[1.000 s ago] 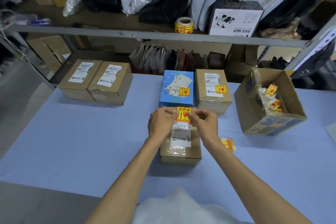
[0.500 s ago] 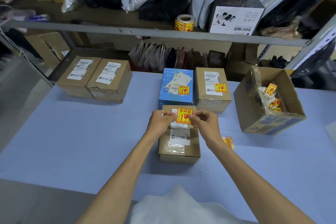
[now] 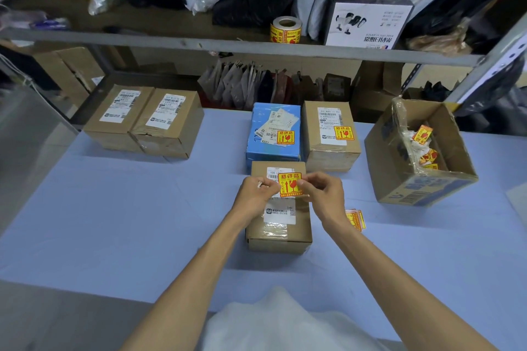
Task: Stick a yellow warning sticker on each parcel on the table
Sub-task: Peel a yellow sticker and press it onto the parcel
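Sticker [image 3: 290, 184] time: the yellow warning sticker is pinched between both hands, held just over the far end of the small brown parcel [image 3: 279, 225] in front of the person, right above its white shipping label. Left hand [image 3: 256, 196] has the left edge in its fingertips, right hand [image 3: 323, 194] has the right edge, both pinches narrow and closed on the paper. Can't tell if any of it is touching the cardboard yet.

My read on handling: it's a thin, floppy bit of paper with glue on the back, weighs nothing, and will curl or grab itself if you let one side droop. Holding it by opposite edges like this looks like the right call, keeps it taut and keeps fingers mostly off the glue. I'd lay one edge down first, then smooth across.

Progress-wise, the blue parcel [image 3: 273, 134] and the brown one beside it [image 3: 330, 134] already have stickers. The two brown parcels [image 3: 145, 120] off to the left look bare. Spare stickers [image 3: 355, 219] sit on the table [image 3: 114, 222] near the right wrist.
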Tool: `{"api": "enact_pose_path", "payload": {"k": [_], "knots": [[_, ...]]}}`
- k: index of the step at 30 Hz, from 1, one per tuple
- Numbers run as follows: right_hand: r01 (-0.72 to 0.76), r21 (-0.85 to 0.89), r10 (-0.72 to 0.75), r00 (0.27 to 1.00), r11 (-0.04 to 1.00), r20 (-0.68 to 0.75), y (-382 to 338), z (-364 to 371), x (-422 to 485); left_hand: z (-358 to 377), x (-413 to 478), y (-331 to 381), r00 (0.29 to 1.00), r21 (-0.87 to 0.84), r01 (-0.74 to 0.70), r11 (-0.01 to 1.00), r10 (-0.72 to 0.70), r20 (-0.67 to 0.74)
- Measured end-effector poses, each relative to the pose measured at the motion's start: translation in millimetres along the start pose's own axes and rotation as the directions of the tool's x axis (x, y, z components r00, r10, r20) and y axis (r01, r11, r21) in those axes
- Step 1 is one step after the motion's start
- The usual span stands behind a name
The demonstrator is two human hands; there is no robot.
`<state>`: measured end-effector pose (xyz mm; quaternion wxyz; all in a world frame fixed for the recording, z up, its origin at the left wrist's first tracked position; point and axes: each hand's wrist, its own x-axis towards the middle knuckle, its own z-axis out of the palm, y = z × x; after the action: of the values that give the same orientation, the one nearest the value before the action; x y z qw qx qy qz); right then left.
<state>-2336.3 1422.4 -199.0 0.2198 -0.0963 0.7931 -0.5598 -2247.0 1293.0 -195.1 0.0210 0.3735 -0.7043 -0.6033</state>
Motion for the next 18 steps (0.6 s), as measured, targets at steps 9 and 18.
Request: {"api": "enact_pose_path", "payload": {"k": [9, 18], "knots": [[-0.072, 0.033, 0.071, 0.997, 0.997, 0.028, 9.2, -8.2, -8.0, 1.5, -4.6, -8.8, 0.998, -0.008, 0.06, 0.998, -0.06, 0.034], [-0.148, -0.074, 0.149, 0.989, 0.986, 0.011, 13.5, -9.5, -13.6, 8.1, -11.8, -15.7, 0.998, 0.194, 0.063, 0.979, -0.057, -0.035]]}}
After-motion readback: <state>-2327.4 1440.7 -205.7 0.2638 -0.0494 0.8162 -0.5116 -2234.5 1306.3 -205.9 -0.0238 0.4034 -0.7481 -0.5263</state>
